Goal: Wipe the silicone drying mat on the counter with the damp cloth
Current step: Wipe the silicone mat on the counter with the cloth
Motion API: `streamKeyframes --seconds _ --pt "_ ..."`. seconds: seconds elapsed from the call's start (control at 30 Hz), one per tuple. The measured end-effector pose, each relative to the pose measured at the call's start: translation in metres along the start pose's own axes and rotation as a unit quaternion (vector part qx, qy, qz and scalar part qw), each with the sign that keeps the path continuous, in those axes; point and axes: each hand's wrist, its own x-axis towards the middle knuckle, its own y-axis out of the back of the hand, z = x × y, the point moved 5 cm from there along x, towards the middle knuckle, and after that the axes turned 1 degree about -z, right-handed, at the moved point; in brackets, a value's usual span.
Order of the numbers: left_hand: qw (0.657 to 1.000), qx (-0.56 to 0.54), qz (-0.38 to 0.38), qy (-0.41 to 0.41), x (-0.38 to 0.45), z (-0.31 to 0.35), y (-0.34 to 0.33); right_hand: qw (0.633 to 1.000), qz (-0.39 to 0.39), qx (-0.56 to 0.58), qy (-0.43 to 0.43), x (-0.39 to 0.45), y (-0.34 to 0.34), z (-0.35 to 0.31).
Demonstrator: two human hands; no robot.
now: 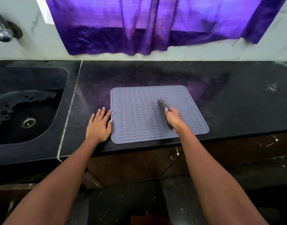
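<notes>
Two hands work at a dark speckled worktop (155,73), and between them lies the grey silicone drying mat (139,117), flat, its wavy ridges up, its near edge close to the worktop's front lip. The left hand (99,124) lies palm down on the worktop at the mat's nine o'clock edge, fingers straight and slightly spread, the thumb tip touching the mat's rim. The right hand (173,118) sits over the mat toward its three o'clock side, fingers curled round a folded checked cloth (162,105); the cloth juts out of the grip toward eleven o'clock and a shorter end shows below the hand toward six o'clock. The cloth rests against the mat's surface, though how firmly it presses cannot be told. At nine o'clock from the mat, past a pale seam in the worktop, a dark sink (42,137) is sunk in, with foamy water on its floor and a metal drain (28,122). A chrome tap (3,28) stands at the far ten o'clock corner. A purple curtain (155,25) hangs at twelve o'clock against the pale wall. Cupboard fronts with metal handles (175,154) show below the worktop's lip.
</notes>
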Motion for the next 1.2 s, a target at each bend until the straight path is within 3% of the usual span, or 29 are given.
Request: streamKeyframes --seconds 0.07,0.13,0.2,0.3,0.5,0.57,0.63,0.7,0.73,0.8,0.87,0.93,1.0,1.07,1.2 --pt "1.000 -0.013 0.006 -0.001 -0.001 0.001 0.002 0.999 0.031 -0.027 0.029 -0.013 0.000 -0.011" --pt "1.000 -0.024 0.012 -0.004 -0.002 0.000 0.003 0.989 0.004 -0.122 0.087 -0.031 -0.022 -0.013" --pt "0.999 -0.037 0.021 -0.004 -0.002 -0.001 0.004 0.953 -0.037 -0.271 0.127 -0.047 -0.055 0.002" --pt "0.999 -0.032 0.017 -0.002 -0.001 -0.003 0.001 0.883 -0.009 -0.431 0.183 -0.053 -0.075 0.017" --pt "0.999 0.004 -0.040 0.003 0.003 -0.003 -0.002 0.896 -0.051 -0.395 0.194 -0.042 -0.071 0.010" --pt "0.997 0.019 -0.068 0.008 0.001 -0.002 -0.003 0.940 -0.079 -0.292 0.160 -0.035 -0.063 0.005" --pt "0.996 0.031 -0.080 0.014 -0.006 0.000 -0.004 0.988 -0.089 -0.107 0.059 -0.029 -0.052 -0.005" --pt "0.996 0.038 -0.073 0.016 -0.014 0.002 -0.006 0.998 -0.032 0.054 0.001 -0.025 -0.044 -0.016" --pt "0.997 0.042 -0.064 0.014 -0.019 0.003 -0.007 0.998 0.004 0.060 0.005 -0.027 -0.044 -0.021" --pt "0.998 0.043 -0.053 0.008 -0.023 0.003 -0.007 0.998 0.033 -0.012 0.049 -0.040 -0.054 -0.029" --pt "0.998 0.037 -0.042 0.008 -0.023 0.002 -0.006 0.989 -0.031 -0.086 0.113 -0.056 -0.080 -0.025" --pt "0.999 0.030 -0.029 0.006 -0.023 0.003 -0.005 0.953 -0.098 -0.225 0.180 -0.069 -0.108 -0.010" --pt "1.000 0.021 -0.017 0.006 -0.023 0.003 -0.005 0.898 -0.075 -0.360 0.243 -0.074 -0.123 0.004" --pt "1.000 0.013 -0.005 0.008 -0.024 0.003 -0.004 0.881 -0.054 -0.393 0.257 -0.072 -0.126 0.007" --pt "1.000 0.000 0.010 0.009 -0.023 0.004 -0.002 0.884 -0.103 -0.381 0.252 -0.066 -0.124 0.007"
